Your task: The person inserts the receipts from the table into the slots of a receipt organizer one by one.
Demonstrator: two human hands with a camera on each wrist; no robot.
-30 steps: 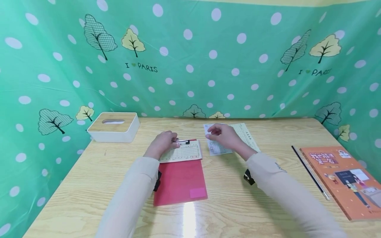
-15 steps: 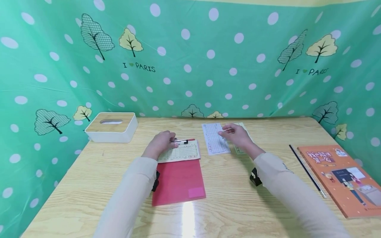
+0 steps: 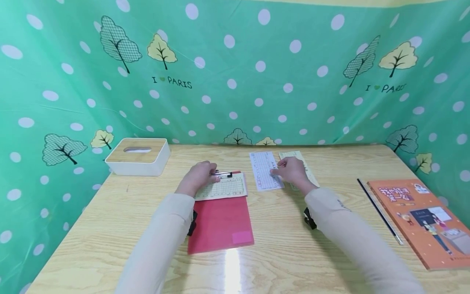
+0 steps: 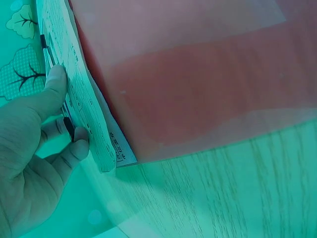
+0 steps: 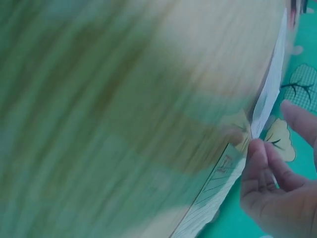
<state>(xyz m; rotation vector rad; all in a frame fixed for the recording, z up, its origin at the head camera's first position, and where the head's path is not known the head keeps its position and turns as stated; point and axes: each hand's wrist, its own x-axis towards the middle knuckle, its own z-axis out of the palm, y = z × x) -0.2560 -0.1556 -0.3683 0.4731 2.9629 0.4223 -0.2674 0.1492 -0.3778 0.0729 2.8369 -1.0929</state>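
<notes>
My left hand [image 3: 198, 177] grips the metal clip [image 3: 221, 174] at the top of a red clip folder [image 3: 220, 224]. In the left wrist view its thumb lies on the clip, beside the black-tipped wire lever. A pad of pale printed forms [image 3: 229, 187] lies across the folder's top, under the clip. My right hand [image 3: 292, 170] is over two loose printed slips, a white one [image 3: 262, 171] and a pale green one [image 3: 310, 173]. In the right wrist view its thumb is apart from the fingers, and the fingertips are at the slips' edges; contact cannot be told.
A white tissue box [image 3: 137, 168] with a wooden lid stands at the back left. On the right lie a dark pencil [image 3: 380, 212] and an orange book [image 3: 422, 224]. A green patterned cloth [image 3: 235, 73] hangs behind the wooden table [image 3: 110, 245].
My right hand has moved right, off the white slip and over to the green slip, then slightly down and back left. My left hand stays on the clip.
</notes>
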